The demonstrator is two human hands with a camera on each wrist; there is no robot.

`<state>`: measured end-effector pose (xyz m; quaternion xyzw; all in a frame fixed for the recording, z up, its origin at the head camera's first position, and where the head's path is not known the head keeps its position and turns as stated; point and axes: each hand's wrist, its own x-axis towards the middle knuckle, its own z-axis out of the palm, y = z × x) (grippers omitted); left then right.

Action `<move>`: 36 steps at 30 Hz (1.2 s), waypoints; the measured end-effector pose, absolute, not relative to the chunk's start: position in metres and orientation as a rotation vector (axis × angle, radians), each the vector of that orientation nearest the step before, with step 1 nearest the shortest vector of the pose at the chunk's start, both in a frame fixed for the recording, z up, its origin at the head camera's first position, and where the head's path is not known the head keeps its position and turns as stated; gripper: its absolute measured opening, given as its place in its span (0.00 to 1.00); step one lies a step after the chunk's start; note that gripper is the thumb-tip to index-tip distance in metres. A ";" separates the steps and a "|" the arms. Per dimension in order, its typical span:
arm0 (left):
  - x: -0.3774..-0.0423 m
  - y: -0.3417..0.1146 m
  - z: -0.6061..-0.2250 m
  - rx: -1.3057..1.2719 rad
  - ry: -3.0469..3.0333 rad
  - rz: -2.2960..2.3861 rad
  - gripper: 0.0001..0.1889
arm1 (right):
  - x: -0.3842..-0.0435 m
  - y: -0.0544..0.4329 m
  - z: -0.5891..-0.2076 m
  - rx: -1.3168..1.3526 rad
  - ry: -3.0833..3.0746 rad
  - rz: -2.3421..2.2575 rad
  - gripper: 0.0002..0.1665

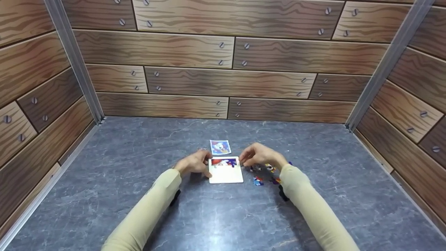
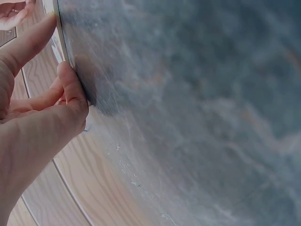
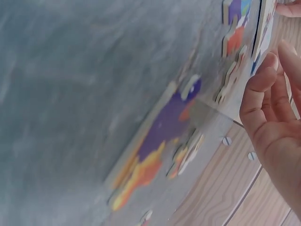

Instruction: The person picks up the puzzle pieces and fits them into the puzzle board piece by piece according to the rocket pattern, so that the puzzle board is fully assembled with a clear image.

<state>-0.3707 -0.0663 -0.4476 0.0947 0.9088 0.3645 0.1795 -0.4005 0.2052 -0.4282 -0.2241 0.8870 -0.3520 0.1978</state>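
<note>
A white puzzle tray (image 1: 225,175) lies flat on the table, part of a red, white and purple picture showing along its top. My left hand (image 1: 195,163) touches the tray's left side, thumb low and fingers near the upper corner; the left wrist view shows thumb and index finger (image 2: 70,84) against its edge. My right hand (image 1: 261,154) is at the upper right corner, fingers loosely bent. Nothing shows between those fingers (image 3: 263,82) in the right wrist view. Loose puzzle pieces (image 1: 258,181) lie right of the tray, some hidden under my right wrist.
A small picture card (image 1: 220,147) with a white figure on blue lies just beyond the tray. A purple and orange piece (image 3: 162,125) is among the loose pieces by my right forearm. Wood-patterned walls (image 1: 223,80) enclose the grey marbled table (image 1: 139,139).
</note>
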 end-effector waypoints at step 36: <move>-0.370 -0.067 -0.450 0.287 2.572 1.087 0.33 | -0.409 0.237 -0.429 -0.785 2.470 -0.660 0.22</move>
